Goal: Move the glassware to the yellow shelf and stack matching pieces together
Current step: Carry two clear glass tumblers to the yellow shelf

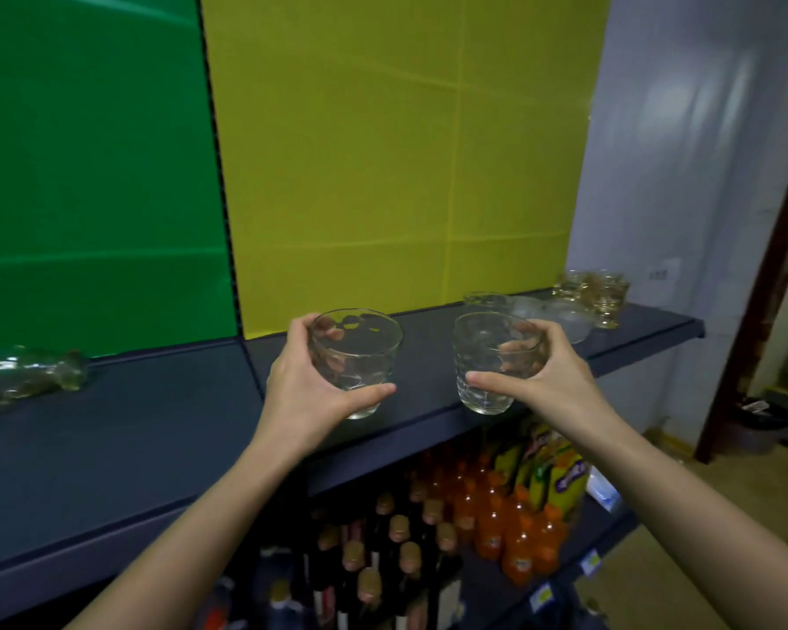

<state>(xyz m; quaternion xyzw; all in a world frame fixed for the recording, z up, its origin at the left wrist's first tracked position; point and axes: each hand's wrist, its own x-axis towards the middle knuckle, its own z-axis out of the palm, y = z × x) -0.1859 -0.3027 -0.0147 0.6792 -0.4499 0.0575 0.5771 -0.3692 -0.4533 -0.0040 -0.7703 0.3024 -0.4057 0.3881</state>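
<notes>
My left hand (308, 384) grips a clear dimpled tumbler (360, 352), thumb across its front and fingers round the back. My right hand (547, 379) grips a matching tumbler (483, 356) the same way. Both glasses are upright over the front of the dark shelf (428, 402) that has the yellow back panel (406, 152). Whether their bases touch the shelf I cannot tell. Farther right on that shelf lie clear glass bowls (560, 313) and several amber stemmed glasses (599, 293).
The neighbouring shelf section has a green back panel (92, 175), with glassware (23, 375) lying at its far left. Below the shelf stand dark capped bottles (383, 561), orange drink bottles (510, 529) and snack packs (551, 466). A doorway (774, 311) is at right.
</notes>
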